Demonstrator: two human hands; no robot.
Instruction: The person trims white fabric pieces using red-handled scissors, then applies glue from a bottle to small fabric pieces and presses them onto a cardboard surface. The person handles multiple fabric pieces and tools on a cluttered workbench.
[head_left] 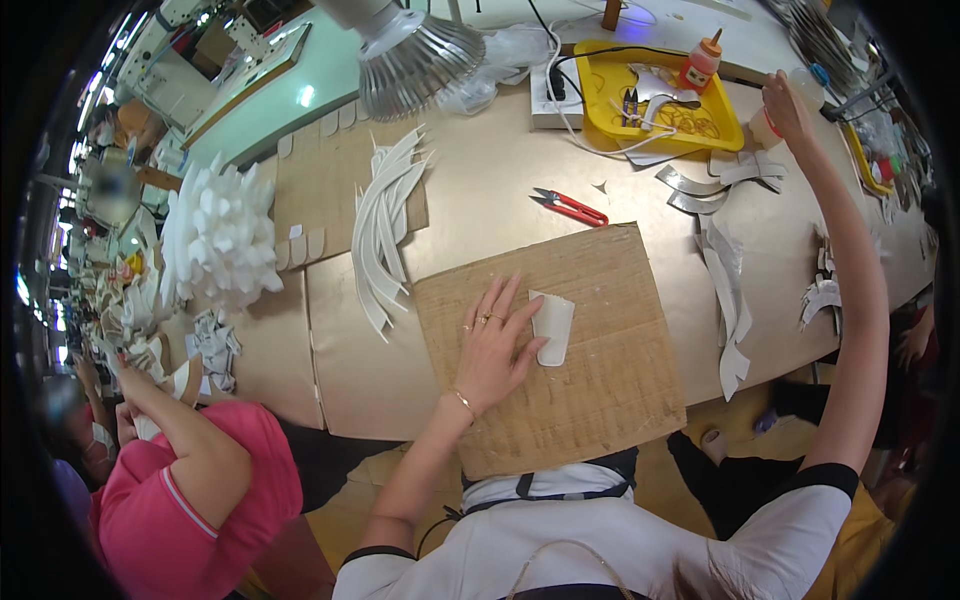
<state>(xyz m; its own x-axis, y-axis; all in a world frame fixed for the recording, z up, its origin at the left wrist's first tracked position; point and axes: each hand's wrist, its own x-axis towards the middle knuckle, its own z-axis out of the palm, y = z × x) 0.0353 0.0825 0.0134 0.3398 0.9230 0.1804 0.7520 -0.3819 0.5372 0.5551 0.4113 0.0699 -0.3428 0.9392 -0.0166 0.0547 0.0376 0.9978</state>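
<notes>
My left hand (497,345) lies on a sheet of brown cardboard (620,400), fingers stretched out. Its fingertips touch the left edge of a small white flat piece (555,330) with a rounded lower end. Far to the right, my right arm is extended over the table. My right hand (788,108) is closed above a small pale container (765,130); whatever its fingers pinch is too small to make out. Beyond the cardboard lie red-handled thread snips (570,207).
A yellow tray (600,115) holds a red bottle (700,65), rubber bands and small tools. Long white strips (385,230) and a white foam-like heap (220,235) lie left. Silvery curved pieces (725,300) lie right. A metal lamp (415,65) hangs overhead. A person in pink (215,480) sits left.
</notes>
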